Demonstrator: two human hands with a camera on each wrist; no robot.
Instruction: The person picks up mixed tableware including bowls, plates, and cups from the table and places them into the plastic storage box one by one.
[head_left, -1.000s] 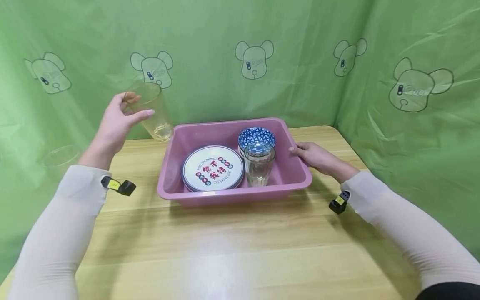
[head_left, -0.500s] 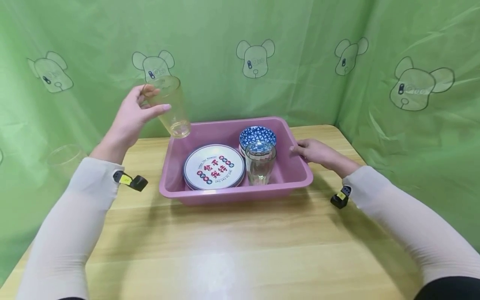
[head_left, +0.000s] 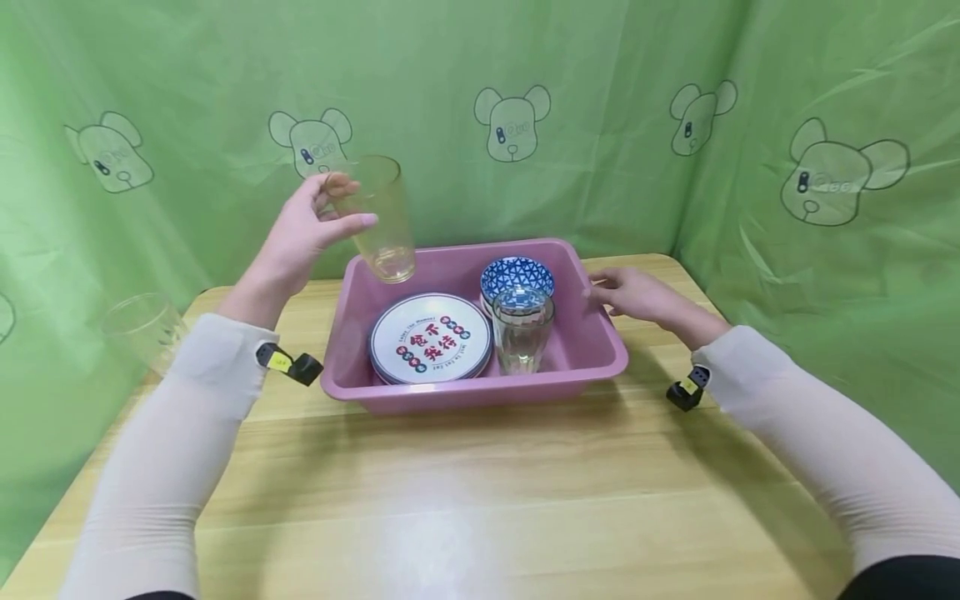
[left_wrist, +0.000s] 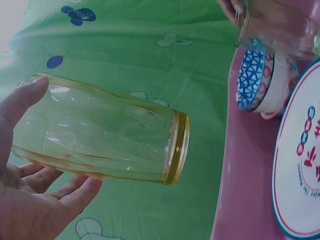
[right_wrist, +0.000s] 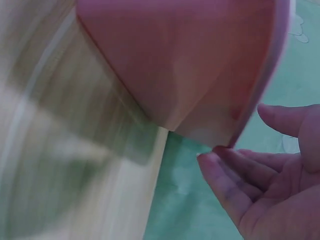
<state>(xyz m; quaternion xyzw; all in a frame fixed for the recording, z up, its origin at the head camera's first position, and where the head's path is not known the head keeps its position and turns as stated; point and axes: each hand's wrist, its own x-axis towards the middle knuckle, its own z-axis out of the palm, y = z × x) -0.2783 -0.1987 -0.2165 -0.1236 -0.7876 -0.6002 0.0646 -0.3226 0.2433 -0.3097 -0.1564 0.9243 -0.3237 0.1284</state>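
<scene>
My left hand grips a tall yellow see-through tumbler near its mouth, thumb on one side and fingers on the other. The tumbler is tilted, its base above the back left of a pink plastic basin. Inside the basin lie stacked white plates with red lettering, blue-and-white patterned bowls, and a clear glass standing in front of the bowls. My right hand is at the basin's right side; in the right wrist view, loosely spread fingers are by the rim, not wrapped round it.
Another clear glass stands at the left of the wooden table, partly behind the left forearm. A green curtain with bear-head drawings hangs behind and at both sides.
My left hand has carried the yellow tumbler to the right, from beside the basin to over its back left edge. My right hand has loosened from the basin's rim.
</scene>
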